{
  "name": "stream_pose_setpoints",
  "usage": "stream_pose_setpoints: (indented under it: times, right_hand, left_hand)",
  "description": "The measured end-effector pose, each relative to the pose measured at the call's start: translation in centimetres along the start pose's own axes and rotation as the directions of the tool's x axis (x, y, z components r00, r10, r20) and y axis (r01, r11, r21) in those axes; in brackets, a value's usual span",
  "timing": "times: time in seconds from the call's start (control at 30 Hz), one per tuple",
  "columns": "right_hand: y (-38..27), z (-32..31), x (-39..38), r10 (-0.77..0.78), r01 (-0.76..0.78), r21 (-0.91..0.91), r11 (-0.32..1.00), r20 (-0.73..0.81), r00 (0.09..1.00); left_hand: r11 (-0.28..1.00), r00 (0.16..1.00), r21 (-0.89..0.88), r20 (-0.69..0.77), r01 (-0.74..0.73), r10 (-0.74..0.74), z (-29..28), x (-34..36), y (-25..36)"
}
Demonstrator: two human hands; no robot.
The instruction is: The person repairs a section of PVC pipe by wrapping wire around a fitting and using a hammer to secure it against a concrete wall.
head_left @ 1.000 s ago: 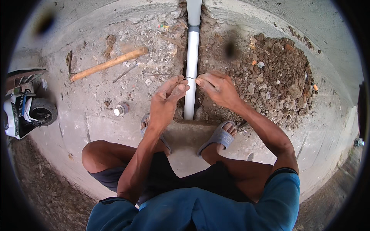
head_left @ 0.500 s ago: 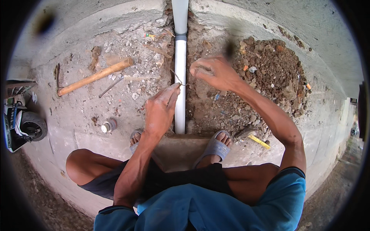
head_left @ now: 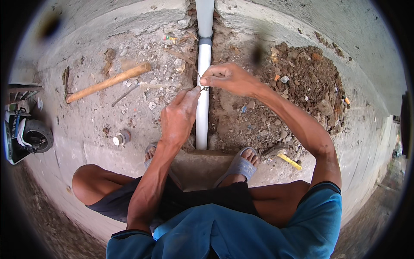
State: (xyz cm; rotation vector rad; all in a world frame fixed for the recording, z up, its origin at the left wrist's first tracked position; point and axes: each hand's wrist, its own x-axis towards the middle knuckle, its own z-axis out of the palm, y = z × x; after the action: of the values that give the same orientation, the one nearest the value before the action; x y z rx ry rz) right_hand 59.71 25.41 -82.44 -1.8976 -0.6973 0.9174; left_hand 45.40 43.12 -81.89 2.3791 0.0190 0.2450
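A white plastic pipe (head_left: 202,116) lies in a narrow trench in front of me, with a grey collar joining it to a grey pipe (head_left: 205,19) at the far end. Over the white pipe bends a thin, dark strand like a piece of wire (head_left: 205,89). My left hand (head_left: 177,116) pinches it at the pipe's left side, thumb and fingertips together. From the right, my right hand (head_left: 226,78) reaches across the pipe, its thumb and index finger closed on the strand just beyond the left fingertips. The exact grip points are partly hidden by the fingers.
A wooden-handled hammer (head_left: 110,83) and a metal rod (head_left: 125,93) lie to the left, near a small capped bottle (head_left: 122,137). Right of the trench rises a heap of soil (head_left: 306,86); a yellow strip (head_left: 289,161) lies nearer me. A motorbike wheel (head_left: 38,136) shows far left.
My right hand has moved left and slightly down, from apart beside the pipe onto the strand. My left hand has shifted slightly up and left, still pinching.
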Motion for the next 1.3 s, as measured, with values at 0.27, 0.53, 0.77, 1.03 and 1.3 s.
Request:
stream_pose_setpoints:
  times: [0.27, 0.53, 0.77, 1.03, 1.3]
  right_hand:
    - [-0.3, 0.6, 0.0, -0.031, 0.056, 0.156, 0.986, -0.157, 0.987]
    - [-2.5, 2.1, 1.2, -0.044, 0.078, 0.194, 0.978, -0.179, 0.983]
    - [-3.0, 4.1, 1.1, -0.383, 0.341, -0.18, 0.923, -0.316, 0.868]
    - [-2.7, 4.5, 1.0, -0.473, 0.372, -0.338, 0.865, -0.296, 0.83]
    - [-2.3, 5.5, 2.0, 0.033, 0.14, 0.528, 0.838, -0.304, 0.952]
  left_hand:
    - [0.367, 0.839, -0.814, 0.246, 0.45, -0.485, 0.7, 1.3, -0.1]
    - [0.002, 0.765, -0.913, 0.341, 0.409, -0.546, -0.5, 1.8, -0.8]
    - [-0.122, 0.768, -0.91, 0.402, 0.397, -0.499, -1.0, 2.0, -0.9]
    - [0.043, 0.815, -0.936, 0.281, 0.35, -0.506, -0.2, 1.4, -1.1]
    - [0.143, 0.873, -0.952, 0.18, 0.27, -0.453, 0.3, 1.6, -1.4]
